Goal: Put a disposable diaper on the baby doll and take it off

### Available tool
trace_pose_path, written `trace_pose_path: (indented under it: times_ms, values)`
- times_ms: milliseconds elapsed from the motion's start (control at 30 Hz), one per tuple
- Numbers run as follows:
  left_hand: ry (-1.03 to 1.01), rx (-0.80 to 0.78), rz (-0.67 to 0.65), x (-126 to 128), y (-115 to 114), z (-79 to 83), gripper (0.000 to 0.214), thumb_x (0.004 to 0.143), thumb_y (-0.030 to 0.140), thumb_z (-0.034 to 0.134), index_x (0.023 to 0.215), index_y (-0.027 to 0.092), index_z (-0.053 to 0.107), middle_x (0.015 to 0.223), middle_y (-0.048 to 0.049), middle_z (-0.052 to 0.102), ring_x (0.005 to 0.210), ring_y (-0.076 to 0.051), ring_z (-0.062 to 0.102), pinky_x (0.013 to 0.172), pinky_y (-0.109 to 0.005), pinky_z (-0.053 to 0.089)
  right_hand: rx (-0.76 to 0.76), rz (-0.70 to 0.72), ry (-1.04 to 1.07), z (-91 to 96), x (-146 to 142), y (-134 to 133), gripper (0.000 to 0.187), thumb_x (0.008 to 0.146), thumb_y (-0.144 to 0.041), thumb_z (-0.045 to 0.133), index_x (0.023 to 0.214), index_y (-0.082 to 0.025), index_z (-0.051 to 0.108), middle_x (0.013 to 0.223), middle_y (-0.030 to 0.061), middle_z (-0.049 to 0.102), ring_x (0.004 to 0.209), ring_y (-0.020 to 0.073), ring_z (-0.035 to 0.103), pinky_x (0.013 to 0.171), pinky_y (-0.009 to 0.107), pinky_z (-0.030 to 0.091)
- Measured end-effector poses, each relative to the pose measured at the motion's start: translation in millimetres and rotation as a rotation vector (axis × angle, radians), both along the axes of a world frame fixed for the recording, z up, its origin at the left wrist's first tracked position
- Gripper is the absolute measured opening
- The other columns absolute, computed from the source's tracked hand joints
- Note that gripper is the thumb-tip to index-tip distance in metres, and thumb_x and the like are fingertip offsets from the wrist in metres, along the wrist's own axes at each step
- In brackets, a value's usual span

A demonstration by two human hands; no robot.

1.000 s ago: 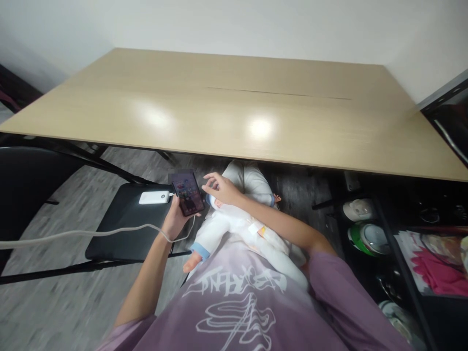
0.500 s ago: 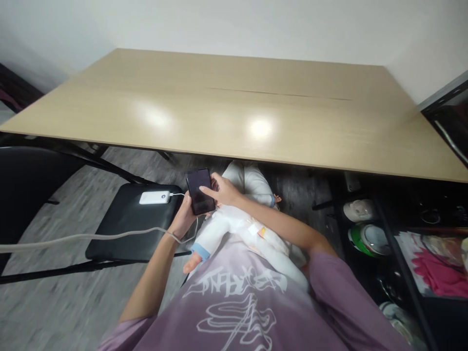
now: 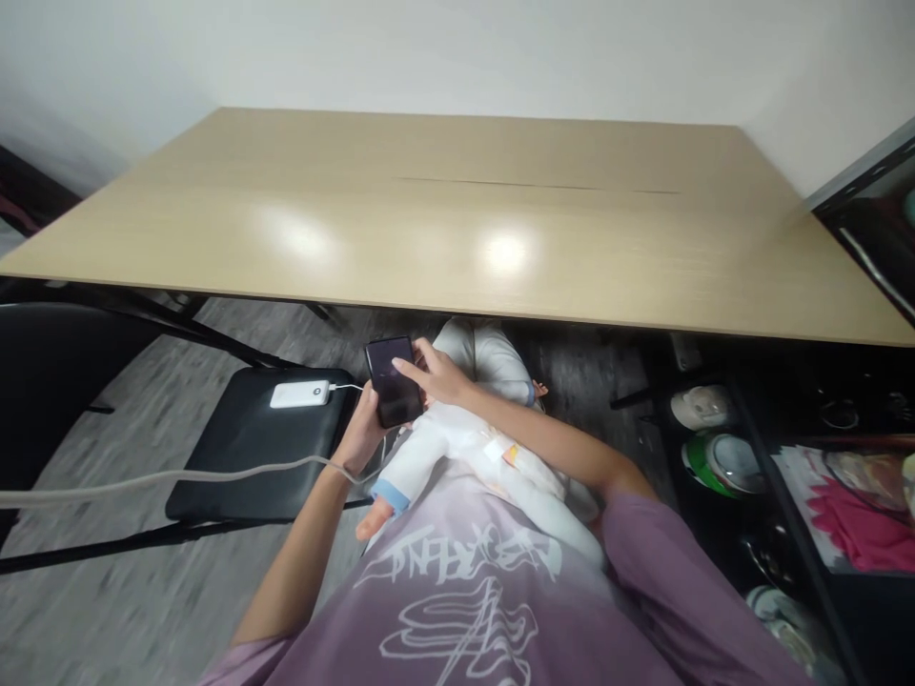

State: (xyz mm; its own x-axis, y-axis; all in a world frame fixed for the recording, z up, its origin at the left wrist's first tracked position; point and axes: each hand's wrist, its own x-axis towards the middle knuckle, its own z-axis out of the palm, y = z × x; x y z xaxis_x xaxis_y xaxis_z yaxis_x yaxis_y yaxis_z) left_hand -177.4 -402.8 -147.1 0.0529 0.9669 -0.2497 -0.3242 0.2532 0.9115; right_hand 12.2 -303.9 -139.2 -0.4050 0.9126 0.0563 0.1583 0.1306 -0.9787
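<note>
Phone point(image 3: 396, 398) in the left hand point(image 3: 361, 427), just short of the tabletop's point(image 3: 400, 252) front edge, beside a doll point(image 3: 464, 433).
The right hand point(image 3: 443, 376) is half-curled, 1 thumb over the screen; whether it grips, I cannot tell. A power bank point(image 3: 298, 393) lies near the chair seat's point(image 3: 229, 429) far edge. 2 cables point(image 3: 214, 474) run toward the left hand: a snag could drag the power bank off or jerk the phone loose.

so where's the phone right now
Left of centre in the head view, the phone is in the left hand, below the near edge of the table.
</note>
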Motion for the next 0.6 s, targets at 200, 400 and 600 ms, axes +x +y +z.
trace_pose_path:
  times_ms: [200,400,600]
  values:
    - [0.016,-0.044,0.163,-47,6,-33.4,0.078,0.092,0.073,0.082,0.151,0.027,0.058,0.155,-0.016,0.063,0.125,-0.035,0.072,0.078,-0.039,0.071,-0.062,-0.077,0.042,-0.8,5,8,0.03,0.104,-0.055,0.069,0.111,-0.027,0.062,0.106,0.0,0.072,0.1,0.0178,0.069,0.097,0.034,0.057]
    - [0.136,-0.199,0.408,-122,-10,-91.8,0.067,0.102,0.078,0.062,0.145,0.027,0.062,0.14,-0.01,0.072,0.131,-0.038,0.068,0.078,-0.039,0.07,-0.07,-0.086,0.053,0.5,7,7,0.024,0.102,-0.049,0.071,0.108,-0.027,0.062,0.104,-0.0005,0.072,0.099,0.0182,0.069,0.098,0.035,0.056]
    - [0.199,-0.3,0.47,-168,-49,-114.2,0.051,0.113,0.067,0.043,0.147,0.034,0.061,0.158,-0.0078,0.064,0.148,-0.04,0.059,0.088,-0.048,0.071,-0.021,-0.048,0.047,12.4,19,1,0.023,0.103,-0.048,0.068,0.101,-0.026,0.066,0.104,-0.0001,0.075,0.096,0.0188,0.07,0.092,0.034,0.055]
